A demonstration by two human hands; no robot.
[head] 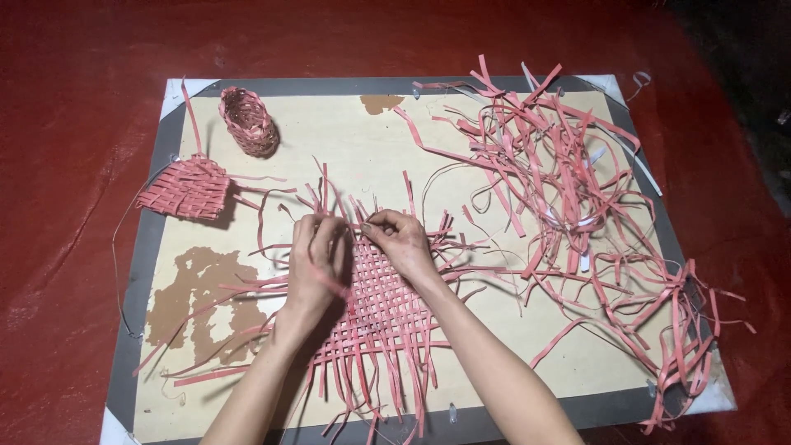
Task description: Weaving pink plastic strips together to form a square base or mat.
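Note:
A flat mat woven of pink strips (387, 309) lies in the middle of a pale board (346, 156), loose strip ends sticking out on all sides. My left hand (315, 265) rests on the mat's upper left part, fingers curled over a strip. My right hand (401, 239) sits at the mat's top edge and pinches a thin strip end between thumb and fingers. The two hands nearly touch at their fingertips.
A small woven pink basket (249, 121) stands at the board's back left. A flat woven piece (186, 188) lies at the left edge. A big tangle of loose pink strips (568, 206) covers the board's right side. Red cloth (74, 165) surrounds the board.

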